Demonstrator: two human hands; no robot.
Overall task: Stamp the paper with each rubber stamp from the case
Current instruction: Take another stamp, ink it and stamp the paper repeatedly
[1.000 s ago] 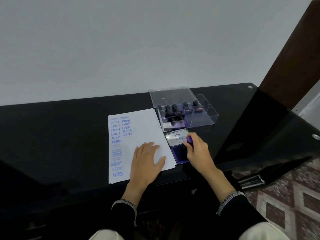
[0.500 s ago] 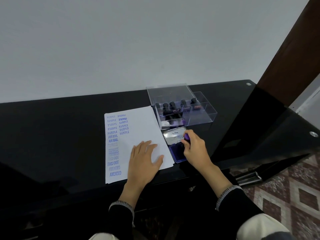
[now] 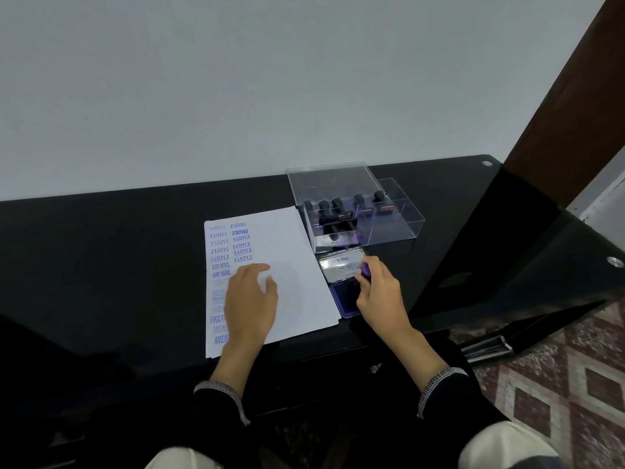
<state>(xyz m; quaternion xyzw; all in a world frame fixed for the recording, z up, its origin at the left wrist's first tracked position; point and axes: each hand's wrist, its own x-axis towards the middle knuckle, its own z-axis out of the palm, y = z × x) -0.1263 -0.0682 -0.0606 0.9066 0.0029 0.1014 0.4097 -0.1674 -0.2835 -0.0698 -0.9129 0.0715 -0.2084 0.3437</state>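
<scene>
Since the earlier frame our left hand [image 3: 252, 301] has slid leftward over the paper [image 3: 291, 265], now covering part of the printed column, while our right hand [image 3: 380, 296] has stayed at the ink pad [image 3: 343, 299].

The right grip is clamped on a purple stamp [image 3: 365, 269], pinched between thumb and fingers right at the ink pad; most of the stamp is hidden by the hand. The pad's open lid [image 3: 341, 267] stands just behind it and reads "Artline". The left grip is apart, fingers loosely spread and resting on the paper.

The paper lies touching the left side of the ink pad. Its blue prints read "SAMPLE" many times, "FRAGILE" twice, "AIR MAIL" twice, and lower down partly covered words starting "FAX" and "AMEN"; some between are too blurred to read.

Directly behind the ink pad sits the clear plastic case [image 3: 399, 228], with its lid [image 3: 328, 181] raised and black-handled stamps [image 3: 338, 209] standing inside. All rest on the black glossy table [image 3: 118, 248].
</scene>
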